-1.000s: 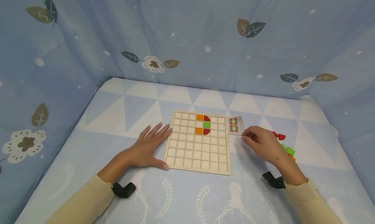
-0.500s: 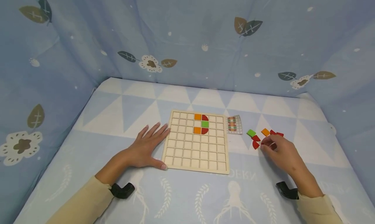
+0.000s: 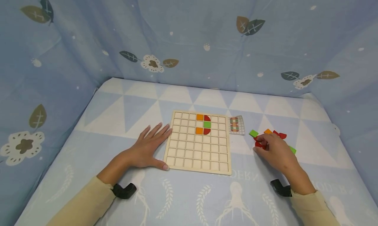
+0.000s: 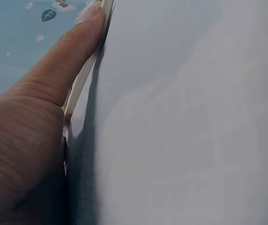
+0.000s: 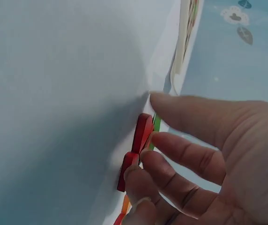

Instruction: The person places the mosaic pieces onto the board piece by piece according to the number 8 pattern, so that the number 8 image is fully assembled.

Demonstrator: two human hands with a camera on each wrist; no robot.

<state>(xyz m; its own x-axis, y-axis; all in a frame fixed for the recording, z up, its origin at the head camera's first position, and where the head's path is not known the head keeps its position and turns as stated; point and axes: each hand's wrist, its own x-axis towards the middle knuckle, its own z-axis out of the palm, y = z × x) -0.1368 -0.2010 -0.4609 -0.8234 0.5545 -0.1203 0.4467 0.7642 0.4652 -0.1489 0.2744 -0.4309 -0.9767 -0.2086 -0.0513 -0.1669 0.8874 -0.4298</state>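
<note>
My left hand (image 3: 146, 149) lies spread with straight fingers along the left edge of a wooden grid board (image 3: 192, 153). In the left wrist view its thumb (image 4: 63, 61) lies against the board's side. On the board sit two orange squares (image 3: 199, 117), two red quarter-round pieces (image 3: 206, 131) and a green square (image 3: 207, 124). My right hand (image 3: 276, 152) reaches over loose red pieces (image 3: 258, 144) right of the board. The right wrist view shows its thumb and index finger apart, with red pieces (image 5: 142, 133) on the table just past the fingertips.
A small pattern card (image 3: 237, 124) lies against the board's right edge. Around my right hand are a loose green square (image 3: 253, 133), an orange piece (image 3: 267, 131), red pieces (image 3: 282, 135) and another green piece (image 3: 292, 149). Patterned blue curtains (image 3: 189, 38) stand behind the table.
My right hand moved right, away from beside the card, then partly back left over the red pieces. The left hand has stayed on the board's edge, and the pieces on the board are unchanged.
</note>
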